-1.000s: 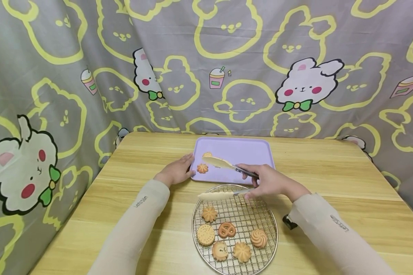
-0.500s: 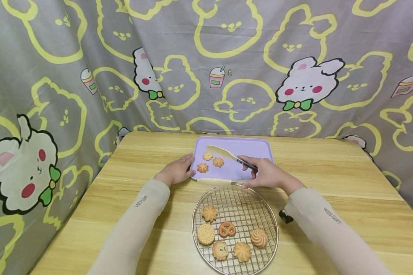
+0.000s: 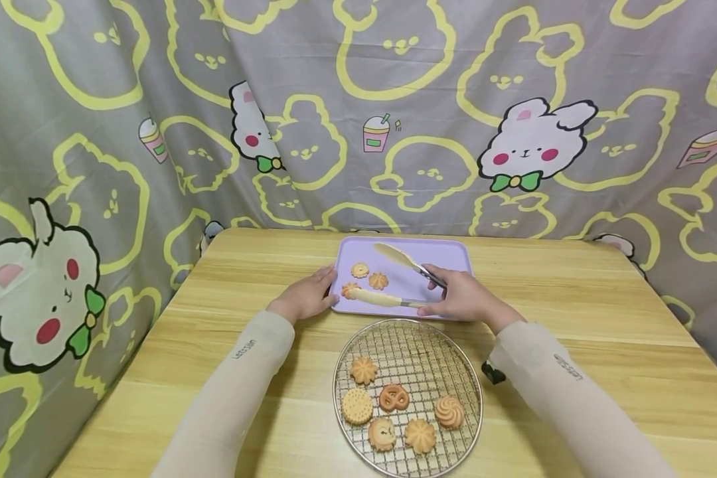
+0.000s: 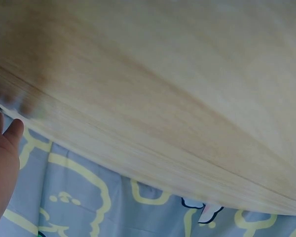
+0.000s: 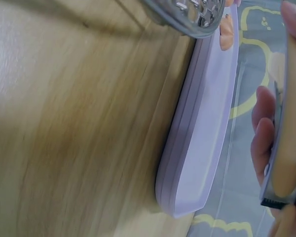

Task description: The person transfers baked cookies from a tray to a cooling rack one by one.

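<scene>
My right hand [image 3: 469,297] grips a pair of tongs [image 3: 378,298] with beige tips, held above the lilac tray [image 3: 445,253]. The tongs' arms stand apart with nothing between them. In the right wrist view, the tongs' handle [image 5: 288,148] lies against my palm and fingers. Three cookies rest at the tray's left side: a round scalloped cookie [image 3: 360,269], a flower-shaped cookie [image 3: 379,281], and another flower-shaped cookie [image 3: 349,290] partly covered by the near tong tip. My left hand [image 3: 307,297] rests at the tray's left edge, fingers extended.
Nearer me, a round wire rack [image 3: 442,362] bears a pretzel cookie [image 3: 394,398], a swirled cookie [image 3: 450,413], a dotted round cookie [image 3: 357,406] and several others. The wooden table [image 3: 573,292] meets a patterned grey curtain [image 3: 311,60] behind.
The tongs have shifted away from me and slightly right, their near arm passing from above the rack to above the tray. The middle flower-shaped cookie is now uncovered. My left hand stays put.
</scene>
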